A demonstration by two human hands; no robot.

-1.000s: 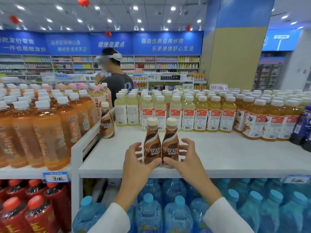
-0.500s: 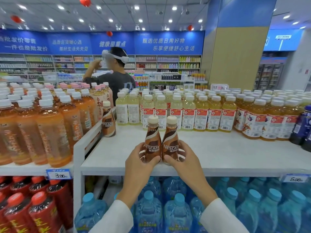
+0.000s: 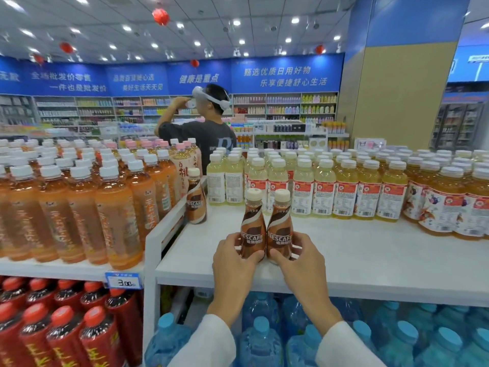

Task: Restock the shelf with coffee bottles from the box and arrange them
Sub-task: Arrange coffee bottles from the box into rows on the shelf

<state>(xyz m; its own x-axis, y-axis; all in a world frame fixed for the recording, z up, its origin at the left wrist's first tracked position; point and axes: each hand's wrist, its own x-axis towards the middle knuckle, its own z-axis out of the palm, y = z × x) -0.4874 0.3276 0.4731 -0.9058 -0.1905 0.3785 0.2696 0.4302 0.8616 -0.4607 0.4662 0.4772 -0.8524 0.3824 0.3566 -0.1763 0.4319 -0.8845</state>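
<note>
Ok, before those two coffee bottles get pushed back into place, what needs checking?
1. Left hand grips left bottle: ok.
2. Right hand grips right bottle: ok.
3. Both bottles upright, side by side, labels facing front: ok.
4. Bare shelf between them and the juice row: ok.
5. Third bottle, by the divider, lined up with the pair: not ok.
6. Box has more bottles: out of view, cannot tell.
</note>
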